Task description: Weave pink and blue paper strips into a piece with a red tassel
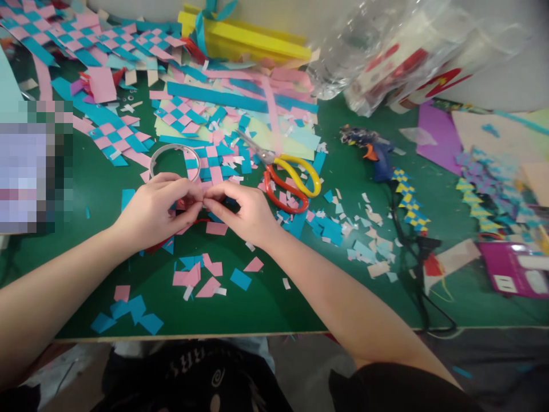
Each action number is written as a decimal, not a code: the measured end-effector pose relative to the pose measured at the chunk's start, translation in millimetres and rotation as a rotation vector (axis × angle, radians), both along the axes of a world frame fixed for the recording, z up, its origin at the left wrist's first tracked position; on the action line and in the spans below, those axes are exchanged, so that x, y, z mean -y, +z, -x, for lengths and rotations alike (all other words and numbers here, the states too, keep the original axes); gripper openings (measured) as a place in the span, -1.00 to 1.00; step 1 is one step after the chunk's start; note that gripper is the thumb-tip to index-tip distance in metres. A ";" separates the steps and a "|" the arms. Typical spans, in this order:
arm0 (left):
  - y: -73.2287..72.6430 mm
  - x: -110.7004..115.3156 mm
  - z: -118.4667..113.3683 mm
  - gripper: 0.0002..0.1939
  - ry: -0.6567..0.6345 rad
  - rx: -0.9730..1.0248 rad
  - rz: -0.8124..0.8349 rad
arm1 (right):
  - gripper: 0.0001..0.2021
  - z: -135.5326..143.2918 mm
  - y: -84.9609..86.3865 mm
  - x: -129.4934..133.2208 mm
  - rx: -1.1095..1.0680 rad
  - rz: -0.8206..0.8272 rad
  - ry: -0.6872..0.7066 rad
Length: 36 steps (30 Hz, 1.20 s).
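Both hands meet over the middle of the table. My left hand (160, 207) is closed in a pinch, its fingertips touching those of my right hand (240, 209), which also pinches. What lies between the fingertips is too small and covered to make out; red and pink bits show under the left fingers. Just behind the left hand stands a roll of tape (153, 166), its ring on edge. A woven strip of pink and blue paper (202, 163) lies beyond the fingers. Scissors (285, 177) with one red and one yellow handle rest to the right of my right hand, blades slightly apart.
Woven paper strips (120, 140) and loose scraps (240, 278) cover much of the green table (266, 309). A blue glue gun (381, 163) with a black cord lies right. Plastic-wrapped cups (394, 63) and a yellow folded piece (257, 40) stand at the back. A purple packet (512, 269) is far right.
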State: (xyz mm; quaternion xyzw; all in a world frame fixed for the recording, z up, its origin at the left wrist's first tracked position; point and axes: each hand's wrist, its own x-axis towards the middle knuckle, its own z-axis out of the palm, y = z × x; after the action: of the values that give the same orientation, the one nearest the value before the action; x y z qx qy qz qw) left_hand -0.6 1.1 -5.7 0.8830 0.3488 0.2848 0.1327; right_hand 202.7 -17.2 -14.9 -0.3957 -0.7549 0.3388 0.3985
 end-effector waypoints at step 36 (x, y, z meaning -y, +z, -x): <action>0.3 1.6 -0.7 -0.96 0.011 0.000 -0.026 | -0.87 -0.3 -0.2 1.7 0.013 0.014 0.039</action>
State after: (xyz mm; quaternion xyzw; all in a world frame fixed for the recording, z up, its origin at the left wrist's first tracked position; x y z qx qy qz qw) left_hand 0.1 -0.5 -5.4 0.8826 0.3500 0.2903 0.1196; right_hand 203.0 -18.9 -15.1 -0.3860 -0.7625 0.3494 0.3842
